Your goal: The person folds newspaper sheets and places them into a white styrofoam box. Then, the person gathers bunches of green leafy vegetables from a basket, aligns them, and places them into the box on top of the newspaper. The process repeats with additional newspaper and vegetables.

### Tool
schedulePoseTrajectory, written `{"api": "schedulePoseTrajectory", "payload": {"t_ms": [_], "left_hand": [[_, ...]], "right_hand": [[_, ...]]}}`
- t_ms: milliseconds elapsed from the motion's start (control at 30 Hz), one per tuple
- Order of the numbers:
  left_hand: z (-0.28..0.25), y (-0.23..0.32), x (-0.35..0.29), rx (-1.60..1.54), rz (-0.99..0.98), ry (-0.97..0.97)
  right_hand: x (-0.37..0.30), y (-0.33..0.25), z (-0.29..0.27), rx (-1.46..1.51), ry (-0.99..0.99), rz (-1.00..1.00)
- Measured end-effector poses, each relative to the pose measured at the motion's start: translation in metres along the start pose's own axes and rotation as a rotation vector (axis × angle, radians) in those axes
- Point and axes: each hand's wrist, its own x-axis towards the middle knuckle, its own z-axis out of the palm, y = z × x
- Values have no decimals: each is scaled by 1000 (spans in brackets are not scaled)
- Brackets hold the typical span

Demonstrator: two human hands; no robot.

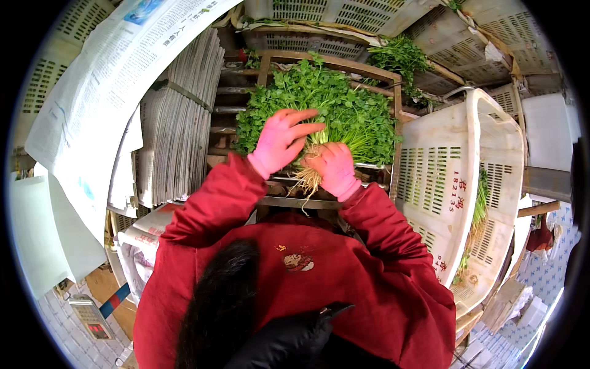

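Plenty of leafy herbs (pixel 307 89) inside the wooden frame (pixel 397 101); left hand (pixel 279 140) splayed open over them, right hand's (pixel 335 169) fingers gripping roots (pixel 309 177) toward the frame's near side: bunched, no tie visible!

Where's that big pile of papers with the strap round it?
In the head view, the strapped pile of papers is on the left side, just left of the leafy greens and the left hand.

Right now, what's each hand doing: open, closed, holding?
Left hand: open, over the greens; contact can't be told.
Right hand: closed, holding the greens by their roots.
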Motion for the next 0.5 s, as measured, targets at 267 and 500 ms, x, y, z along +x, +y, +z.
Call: {"api": "schedulePoseTrajectory", "payload": {"t_ms": [267,500], "left_hand": [[-5,-53,38,458,85,-332],[-39,-150,50,45,-584,613]], "right_hand": [[-15,4,14,14,118,-66],[-12,2,10,87,37,-17]]}}
